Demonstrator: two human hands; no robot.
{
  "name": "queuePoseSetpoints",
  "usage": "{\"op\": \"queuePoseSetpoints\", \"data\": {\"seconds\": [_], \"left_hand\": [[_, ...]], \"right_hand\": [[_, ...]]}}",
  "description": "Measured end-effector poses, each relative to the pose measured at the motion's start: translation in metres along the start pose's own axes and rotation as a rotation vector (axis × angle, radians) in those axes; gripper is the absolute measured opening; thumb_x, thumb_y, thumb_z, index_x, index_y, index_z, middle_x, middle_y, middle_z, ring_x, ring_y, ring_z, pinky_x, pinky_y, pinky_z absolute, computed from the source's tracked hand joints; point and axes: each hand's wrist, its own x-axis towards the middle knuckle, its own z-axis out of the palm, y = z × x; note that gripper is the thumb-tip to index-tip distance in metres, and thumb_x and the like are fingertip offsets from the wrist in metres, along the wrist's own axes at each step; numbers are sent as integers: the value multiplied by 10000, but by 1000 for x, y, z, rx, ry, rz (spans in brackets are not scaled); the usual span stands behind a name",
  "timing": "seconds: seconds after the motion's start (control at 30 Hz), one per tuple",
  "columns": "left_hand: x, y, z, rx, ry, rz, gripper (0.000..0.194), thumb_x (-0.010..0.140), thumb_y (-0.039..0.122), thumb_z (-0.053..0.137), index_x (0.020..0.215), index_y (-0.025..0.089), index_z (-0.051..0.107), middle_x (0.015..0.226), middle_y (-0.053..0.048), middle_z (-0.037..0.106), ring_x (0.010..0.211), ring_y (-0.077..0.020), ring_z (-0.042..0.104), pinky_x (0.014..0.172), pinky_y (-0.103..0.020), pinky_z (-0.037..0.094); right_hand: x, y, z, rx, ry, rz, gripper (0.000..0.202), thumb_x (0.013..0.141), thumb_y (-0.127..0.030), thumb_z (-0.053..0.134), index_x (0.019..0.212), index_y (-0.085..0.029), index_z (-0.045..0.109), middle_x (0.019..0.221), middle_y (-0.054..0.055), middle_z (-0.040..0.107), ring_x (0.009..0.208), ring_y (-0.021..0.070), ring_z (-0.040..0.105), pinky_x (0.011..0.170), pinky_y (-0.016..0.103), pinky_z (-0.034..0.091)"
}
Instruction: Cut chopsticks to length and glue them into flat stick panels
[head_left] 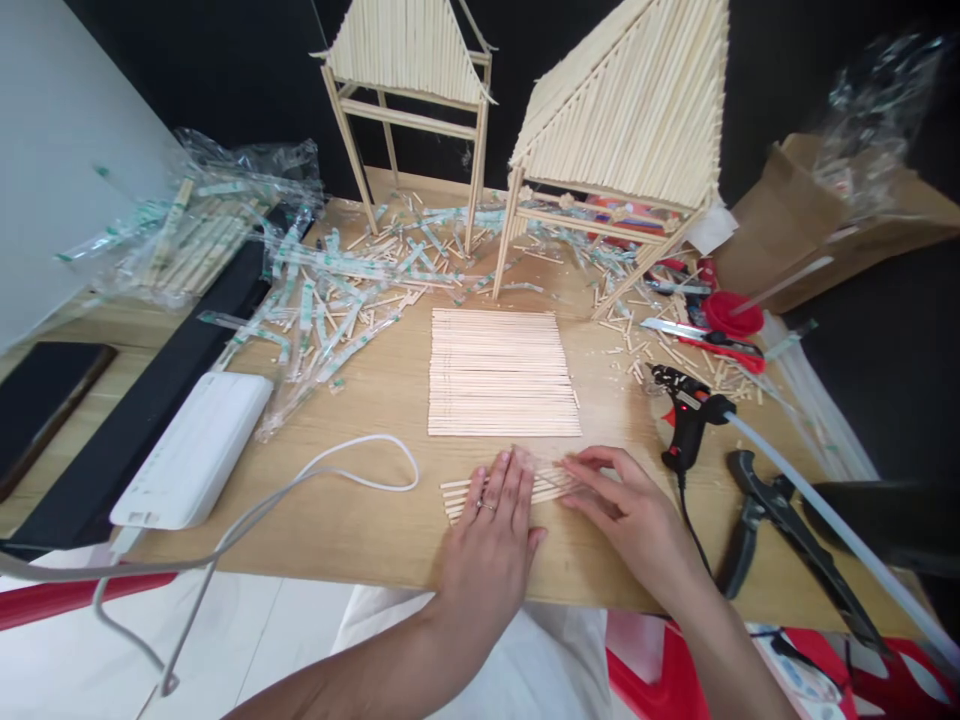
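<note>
Head view: the left hand [495,530] is laid palm down, with fingers extended, over a small group of thin, pale wooden sticks [547,490] near the front edge of the light wood-grain table [360,540]. The sticks are pressed under its fingers and are not grasped. The right hand [634,510] is positioned at the right ends of the same sticks, with thumb and fingertips drawn close together; whether a stick is pinched between them cannot be told. Just beyond both hands, a flat rectangular panel of pale wooden sticks [502,372] is placed with its sticks set side by side. To the right, a black glue gun with a red indicator light [686,420] is laid near a black-handled hand tool [787,535]. To the left, a white rectangular power bank [193,450] is seen connected to a pale cable [255,514].
</note>
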Motion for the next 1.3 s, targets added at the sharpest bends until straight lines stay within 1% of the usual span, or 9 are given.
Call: {"op": "queuePoseSetpoints", "data": {"seconds": [0.17, 0.4, 0.47, 0.53, 0.67, 0.93, 1.13, 1.23, 1.3], "left_hand": [[3, 1, -4, 80, -6, 28, 543, 884, 80, 319, 1425, 35, 338, 1506, -145, 318, 1383, -272, 305, 1103, -414, 360], [4, 0, -11, 92, -20, 28, 539, 878, 77, 313, 1413, 43, 366, 1488, -129, 367, 1375, -255, 324, 1108, -387, 352], [2, -1, -10, 80, -26, 28, 518, 916, 122, 308, 1429, 49, 334, 1502, -124, 342, 1386, -249, 300, 1120, -384, 327], [1, -3, -8, 51, -24, 22, 523, 968, 263, 301, 1449, 58, 289, 1523, -122, 297, 1404, -246, 257, 1131, -380, 299], [-2, -5, -6, 1, -5, 20, 703, 943, 535, 286, 1463, 63, 251, 1546, -128, 227, 1431, -249, 173, 1145, -379, 249], [0, -7, -6, -13, 46, 32, 738, 911, 583, 343, 1433, 61, 328, 1518, -144, 292, 1411, -261, 246, 1132, -393, 210], [1, -7, -6, 1, 48, 31, 729, 918, 588, 310, 1436, 75, 324, 1522, -122, 289, 1414, -250, 241, 1124, -427, 214], [2, -8, -6, 11, 41, 16, 696, 931, 582, 260, 1434, 106, 331, 1526, -90, 285, 1421, -241, 221, 1111, -489, 226], [3, -8, -5, 22, 60, 18, 677, 938, 566, 268, 1421, 99, 356, 1514, -89, 314, 1409, -235, 255, 1107, -472, 247]], "right_hand": [[6, 0, 2, -22, -20, -49, 254, 872, -326, 606, 1107, -268, 682, 1098, 54, 615, 1015, 200, 602, 867, 335, 531], [6, 5, 9, -28, 30, -72, 234, 868, -343, 605, 1051, -239, 707, 1039, 69, 629, 969, 212, 594, 819, 346, 538], [5, 4, 10, -38, 46, -89, 241, 869, -348, 604, 1058, -234, 702, 1040, 71, 625, 967, 210, 592, 814, 338, 536], [4, 3, 10, -60, 64, -114, 247, 879, -345, 589, 1077, -238, 692, 1055, 69, 618, 965, 203, 596, 816, 326, 535], [-6, 3, 9, -123, 122, -156, 253, 905, -277, 550, 1131, -246, 660, 1093, 62, 604, 961, 176, 613, 822, 289, 529], [-21, 8, 9, -172, 134, -159, 260, 907, -198, 518, 1115, -252, 664, 1098, 43, 631, 977, 160, 628, 856, 255, 525], [-10, 0, 13, -158, 142, -225, 255, 884, -243, 586, 1129, -249, 658, 1094, 54, 637, 1015, 190, 598, 865, 294, 514], [-3, -5, 19, -140, 115, -287, 275, 870, -213, 606, 1139, -252, 647, 1092, 50, 641, 1030, 197, 583, 861, 311, 510], [0, -7, 23, -134, 106, -312, 264, 869, -181, 601, 1120, -244, 651, 1080, 48, 647, 1017, 192, 583, 848, 306, 511]]}}
